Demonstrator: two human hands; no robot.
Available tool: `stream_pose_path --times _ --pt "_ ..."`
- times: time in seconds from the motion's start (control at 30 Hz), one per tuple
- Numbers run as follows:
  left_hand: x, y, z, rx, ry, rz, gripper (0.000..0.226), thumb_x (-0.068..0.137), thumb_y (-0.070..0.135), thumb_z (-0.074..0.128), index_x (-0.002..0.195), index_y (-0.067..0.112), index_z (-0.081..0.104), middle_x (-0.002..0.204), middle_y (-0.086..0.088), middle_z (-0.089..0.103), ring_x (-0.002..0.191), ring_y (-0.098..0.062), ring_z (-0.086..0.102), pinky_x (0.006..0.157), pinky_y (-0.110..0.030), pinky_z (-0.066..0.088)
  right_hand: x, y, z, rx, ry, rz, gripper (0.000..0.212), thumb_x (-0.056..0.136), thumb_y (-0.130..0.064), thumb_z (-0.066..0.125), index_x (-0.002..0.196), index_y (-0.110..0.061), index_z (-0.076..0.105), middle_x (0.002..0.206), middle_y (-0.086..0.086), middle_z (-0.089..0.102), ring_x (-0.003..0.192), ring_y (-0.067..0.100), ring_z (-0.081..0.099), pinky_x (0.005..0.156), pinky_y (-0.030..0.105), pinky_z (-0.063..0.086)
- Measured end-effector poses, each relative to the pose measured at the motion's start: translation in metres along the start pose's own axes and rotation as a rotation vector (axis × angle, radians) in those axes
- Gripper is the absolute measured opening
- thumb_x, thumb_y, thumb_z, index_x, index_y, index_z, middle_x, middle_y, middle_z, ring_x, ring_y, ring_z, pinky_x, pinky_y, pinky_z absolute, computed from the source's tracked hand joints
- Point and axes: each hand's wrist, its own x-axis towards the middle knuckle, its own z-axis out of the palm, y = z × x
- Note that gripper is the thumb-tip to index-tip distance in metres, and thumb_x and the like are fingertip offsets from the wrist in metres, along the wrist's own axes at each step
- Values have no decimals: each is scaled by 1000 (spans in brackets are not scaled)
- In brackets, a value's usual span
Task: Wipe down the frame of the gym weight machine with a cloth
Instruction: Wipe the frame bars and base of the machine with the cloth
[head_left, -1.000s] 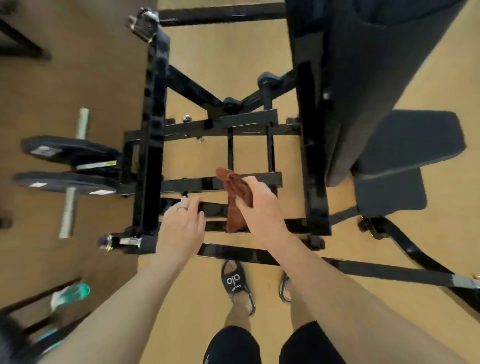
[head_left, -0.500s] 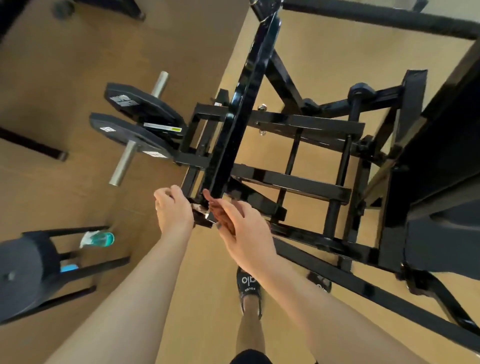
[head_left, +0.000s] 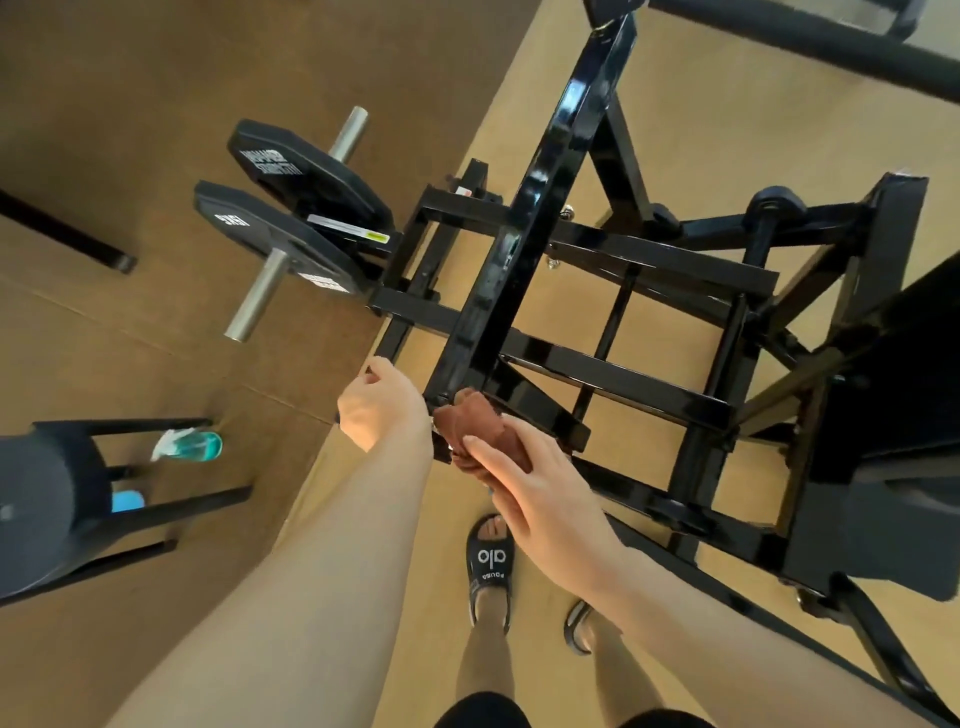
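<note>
We are standing over the frame (head_left: 524, 270) of the weight machine, taking its long slanting black beam as our landmark. Nearest us, at the beam's lower end, our right hand (head_left: 540, 493) is holding the brown cloth (head_left: 475, 428) bunched under its fingers, thumb along the side, and pressing it against the end of the beam. Just left of that end, our left hand (head_left: 382, 408) is curling its fingers around something dark; we cannot tell what it is gripping.

We are judging the risks from here. The cloth is wadded thick, so it may be skating over the corners and leaving the end fitting dirty. The end of the beam is carrying brackets and hard edges, and knuckles pushed fast past them could be scraped. If the beam is a pivoting arm, leaning on it could be setting it swinging toward our open slippers (head_left: 488, 564) directly below.

Farther left of the beam, a spray bottle (head_left: 189, 446) is lying on its side by a black stool (head_left: 62, 499), holding teal liquid; whether it is leaking we cannot tell. Beyond, left of the beam's middle, two black weight plates (head_left: 291, 218) are sitting on a steel peg.
</note>
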Motion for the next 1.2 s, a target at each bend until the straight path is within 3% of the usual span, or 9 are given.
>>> stream_pose_path --times 0.17,0.33,0.47,0.57,0.67,0.73,0.8,0.93,1.2 --pt "3 1 1 79 2 40 42 104 38 45 77 14 67 76 -5 68 71 -18 67 68 -35 59 18 1 -4 136 -62 1 55 99 -24 63 151 -29 44 152 1 44 137 13 46 112 26 44" --pt "1 4 1 41 15 34 42 104 35 47 73 15 66 70 -4 66 65 -15 65 59 -29 54 11 9 -18 482 -33 375 48 101 -19 59 141 -42 45 132 -18 57 120 -6 54 105 29 51" --pt "0 6 2 17 42 21 43 103 31 47 66 13 59 62 -3 59 58 -14 58 58 -30 54 71 3 -27 684 241 614 43 104 -18 55 138 -43 49 133 -13 53 120 6 55 98 35 58" --pt "0 6 3 9 58 24 43 102 29 48 66 9 60 60 -4 57 55 -16 56 56 -31 55 119 -3 -25 530 345 563 44 103 -21 59 143 -34 49 143 0 45 131 9 45 106 39 52" --pt "0 6 2 29 77 21 44 101 29 49 66 5 60 57 -4 54 51 -16 51 49 -27 43 139 -20 -9 384 14 536 52 98 -51 62 146 -42 46 165 -5 11 151 22 12 125 51 19" --pt "-1 7 3 46 88 30 46 101 29 50 66 1 61 56 -5 53 49 -17 49 47 -28 40 141 -23 -3 419 -55 567 49 99 -58 54 146 -43 47 168 -9 -4 154 23 -5 123 51 12" --pt "-1 7 5 40 94 35 46 102 30 51 68 1 63 58 -8 57 52 -20 55 49 -33 49 143 -18 1 413 25 611 45 106 -49 47 150 -43 43 168 -3 0 154 27 -1 123 53 18" --pt "-2 6 5 95 100 42 42 103 32 51 73 8 67 65 -6 64 63 -20 65 57 -34 57 153 -9 23 86 -15 583 55 107 -45 43 157 -47 21 166 11 -1 153 39 1 123 59 22" --pt "-2 10 6 135 122 35 42 103 28 50 71 5 66 67 -11 63 64 -24 64 59 -36 56 168 5 35 17 7 563 49 107 -46 44 153 -48 30 161 17 3 150 44 7 119 64 25"
